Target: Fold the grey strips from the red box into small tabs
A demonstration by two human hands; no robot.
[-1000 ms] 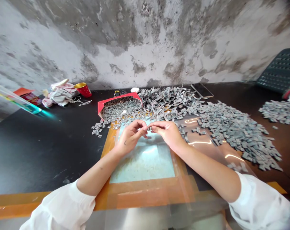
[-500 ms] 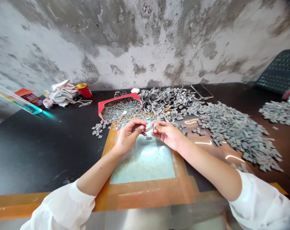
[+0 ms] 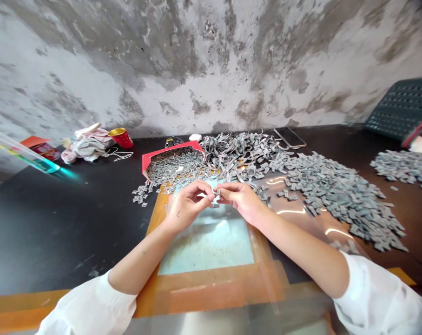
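Observation:
Over the pale blue sheet [image 3: 211, 251], my left hand [image 3: 189, 204] and my right hand [image 3: 241, 200] meet fingertip to fingertip. Between them is a small grey strip [image 3: 217, 193], pinched by thumb and forefinger on both sides. Most of the strip is hidden by the fingers, and whether a small buckle is on it I cannot tell. Just beyond my hands, a red box [image 3: 146, 160] lies with its open side toward me, full of small grey buckle-like pieces [image 3: 176, 160]. Behind my right hand spreads a tangle of loose grey strips [image 3: 242, 149].
A large pile of short folded grey pieces [image 3: 339, 195] covers the right, with a smaller pile [image 3: 406, 166] beyond. A phone [image 3: 290, 137], a dark basket [image 3: 404, 109], a red cup [image 3: 121, 137], cloths [image 3: 89, 144] and a clear tube [image 3: 23, 149] stand around the black table [image 3: 75, 223].
My hands have drawn closer together, and the strip that showed between them is now mostly covered by fingers. The view has shifted slightly.

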